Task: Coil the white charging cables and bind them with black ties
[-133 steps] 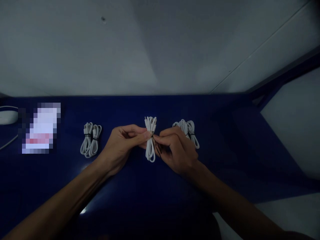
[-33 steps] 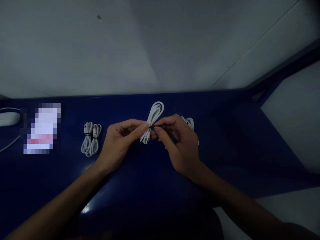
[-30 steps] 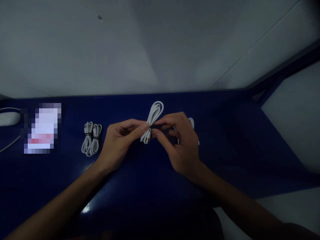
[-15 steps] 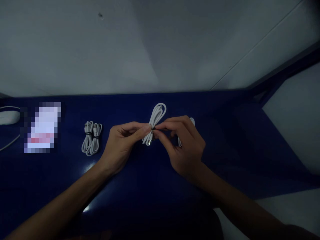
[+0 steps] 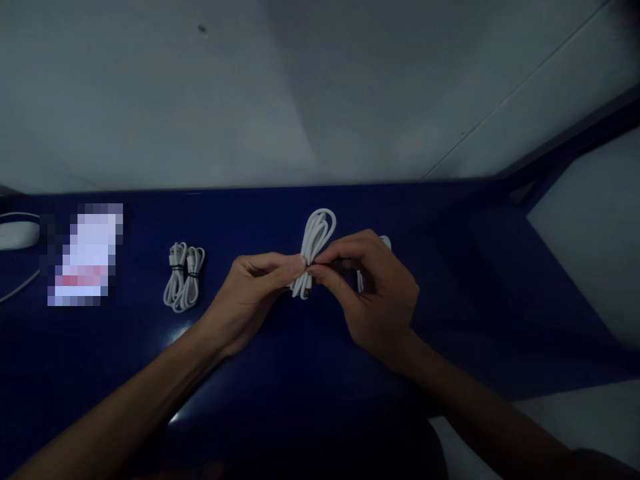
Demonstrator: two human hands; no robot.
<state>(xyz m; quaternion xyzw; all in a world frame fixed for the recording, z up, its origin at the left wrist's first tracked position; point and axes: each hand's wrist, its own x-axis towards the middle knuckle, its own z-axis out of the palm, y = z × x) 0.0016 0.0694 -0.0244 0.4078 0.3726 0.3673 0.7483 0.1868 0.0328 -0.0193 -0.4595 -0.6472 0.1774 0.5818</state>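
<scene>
A coiled white USB cable [image 5: 320, 227] is held above the blue table, its loop end up and its connector end down. My left hand [image 5: 255, 287] is closed on the bundle's waist, thumb pressed over it from the left. From the right, my right hand [image 5: 380, 293] pinches at the same waist, where a thin dark tie [image 5: 309, 265] crosses the cable; the fingertips cover most of it. Two more coiled white cables [image 5: 184, 280] with black ties lie side by side left of my left hand. Another white cable [image 5: 385, 241] is mostly hidden behind my right hand.
A phone-shaped bright screen [image 5: 90, 253], pixelated, lies on the blue table [image 5: 250, 413] to the left. Beyond it at the edge is a white mouse [image 5: 19, 235] with its cord. A pale grey wall [image 5: 200, 107] rises behind the table.
Both hands and the cable between them have shifted slightly right and down. The bundle has turned a little, and its dark tie is more covered by the fingertips.
</scene>
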